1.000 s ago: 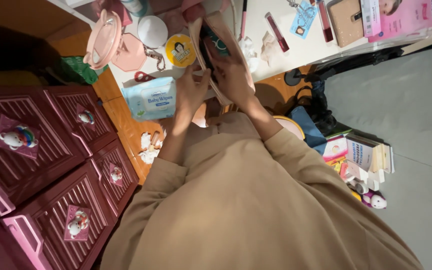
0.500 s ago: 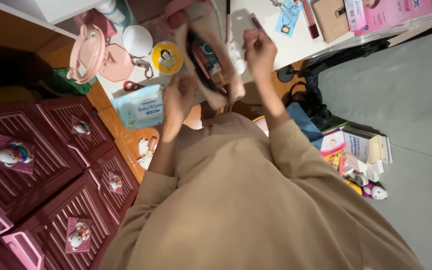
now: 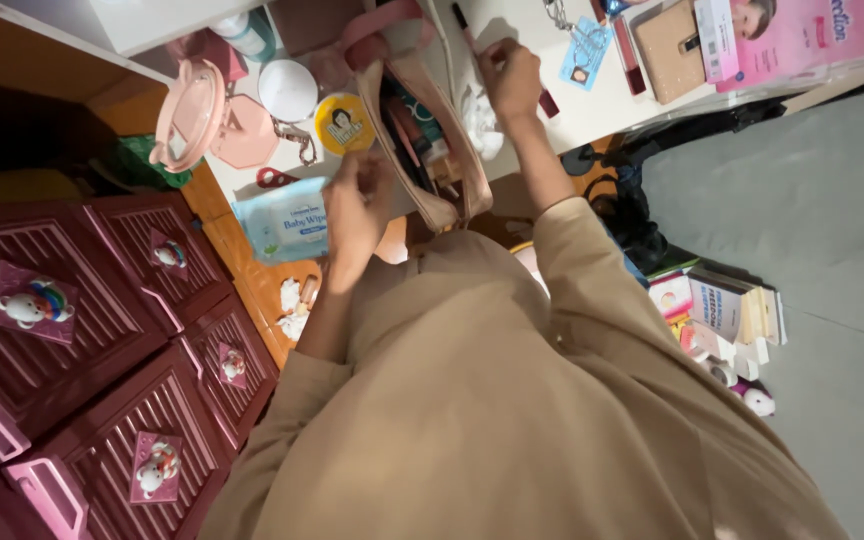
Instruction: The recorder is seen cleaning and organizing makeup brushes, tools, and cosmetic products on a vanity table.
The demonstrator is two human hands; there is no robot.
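1. A beige pouch (image 3: pixel 430 150) with a pink strap lies open at the near edge of the white table (image 3: pixel 592 105), its mouth gaping and showing small cosmetic items packed inside.
2. The left hand (image 3: pixel 357 205) grips the pouch's near-left rim, fingers curled around the fabric and holding the mouth apart.
3. The right hand (image 3: pixel 510 75) is above the table just right of the pouch, fingers pinched on a slim dark pencil (image 3: pixel 464 22) that points away from the person; the hand is closed around it and clear of the pouch.
4. A crumpled white tissue (image 3: pixel 479 125) lies on the table between the pouch and the right hand.
5. Left of the pouch sit a round yellow tin (image 3: pixel 343 123), a white round lid (image 3: pixel 287 90), and a pink container (image 3: pixel 192 112).
6. A pale blue pack of wipes (image 3: pixel 287 220) rests at the table's edge just beside the left hand.
7. Farther right on the table lie a keyring with a card (image 3: pixel 582 50), a tan wallet (image 3: pixel 674 38) and a pink box (image 3: pixel 802 35).
8. A dark red plastic drawer unit (image 3: pixel 102 330) with bear ornaments stands to the left.
9. Books (image 3: pixel 727 310) lie on the grey floor to the right.
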